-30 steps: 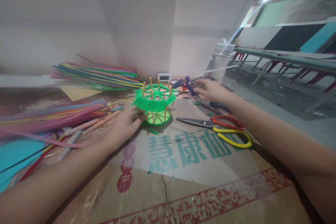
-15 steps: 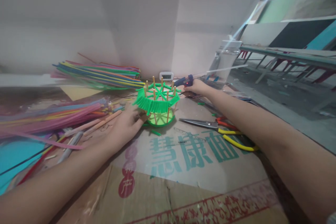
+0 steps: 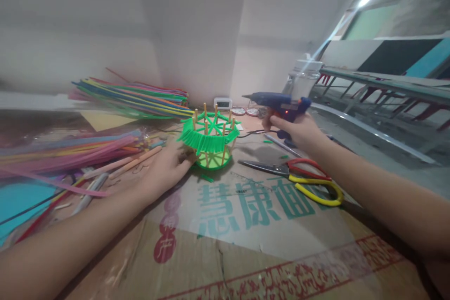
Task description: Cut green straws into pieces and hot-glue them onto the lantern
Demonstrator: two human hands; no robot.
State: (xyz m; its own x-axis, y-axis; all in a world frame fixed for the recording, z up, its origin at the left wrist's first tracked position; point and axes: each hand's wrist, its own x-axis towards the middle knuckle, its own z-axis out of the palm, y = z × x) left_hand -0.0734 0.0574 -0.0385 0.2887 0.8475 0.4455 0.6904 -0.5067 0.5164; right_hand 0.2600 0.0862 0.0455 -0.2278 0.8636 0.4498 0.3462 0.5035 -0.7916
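My right hand (image 3: 295,126) is wrapped round the handle of a blue hot glue gun (image 3: 277,99), raised above the table with its nozzle pointing left and a small red light lit. A clear glue stick (image 3: 372,130) trails from its rear. At the middle stands a round green pipe-cleaner model (image 3: 207,141), with wooden sticks between its base and fringed upper ring. My left hand (image 3: 172,161) grips its lower left side, thumb at the base; the other fingers are partly hidden. Scissors (image 3: 291,173) with red and yellow handles lie to the right of the model.
Bundles of coloured pipe cleaners (image 3: 133,96) lie at the back left, more pipe cleaners (image 3: 70,154) nearer. A small white digital timer (image 3: 222,103) stands behind the model. A clear plastic jar (image 3: 304,77) is at the back right. Printed cardboard (image 3: 246,243) covers the table.
My right hand has lifted the glue gun and drawn it to the right and nearer, so the whole gun now shows. My left hand and the green model stay almost in place.
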